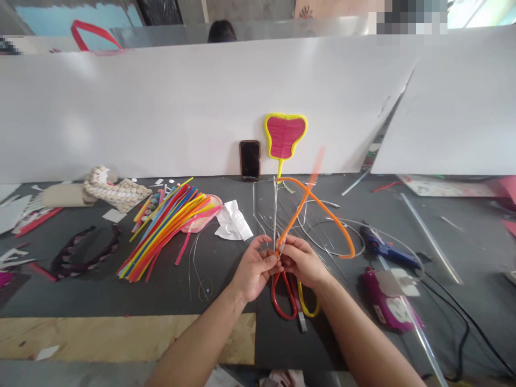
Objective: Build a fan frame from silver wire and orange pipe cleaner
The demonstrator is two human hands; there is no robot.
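Observation:
My left hand (256, 266) pinches the base of a bundle of thin wires (275, 215), which stands upright between the fingers. My right hand (302, 260) is closed beside it at the same spot, on an orange pipe cleaner (332, 215). The orange strand crosses itself in a wide loop above the right hand, and one end is blurred. Below the fingers show a red loop (284, 301) and a yellow loop (310, 303); whether they are held or lie on the table is unclear. Behind stands a pink panel edged in yellow (286, 137).
Colourful pipe cleaners (165, 231) lie in a pile to the left, near a crumpled white paper (233, 221) and a dark braided band (83, 252). A phone (250, 160) leans against the white partition (161, 118). Loose wires, a blue glue gun (387, 247) and a magenta box (389, 301) are rightward.

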